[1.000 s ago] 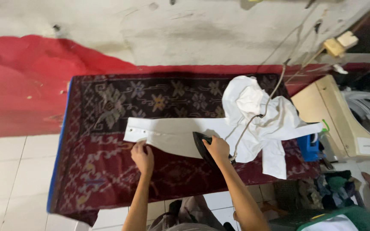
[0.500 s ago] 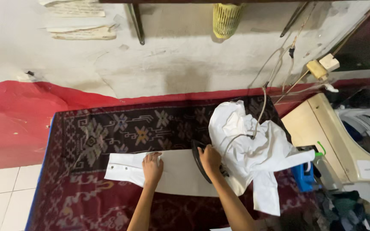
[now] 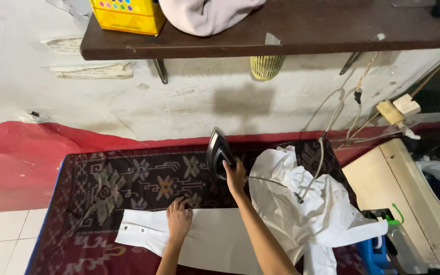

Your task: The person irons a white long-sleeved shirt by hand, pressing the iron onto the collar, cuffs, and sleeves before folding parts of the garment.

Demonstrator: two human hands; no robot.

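Fingers of the right hand are wrapped around the handle of a dark iron, which stands tilted up on the patterned cloth, above the shirt. Its cord runs off to the right, over the bunched part of the white shirt. On the left hand the fingers lie flat and slightly spread, pressing on the smoothed strip of the shirt, gripping nothing. A dark shelf crosses the wall above, with a yellow box on it.
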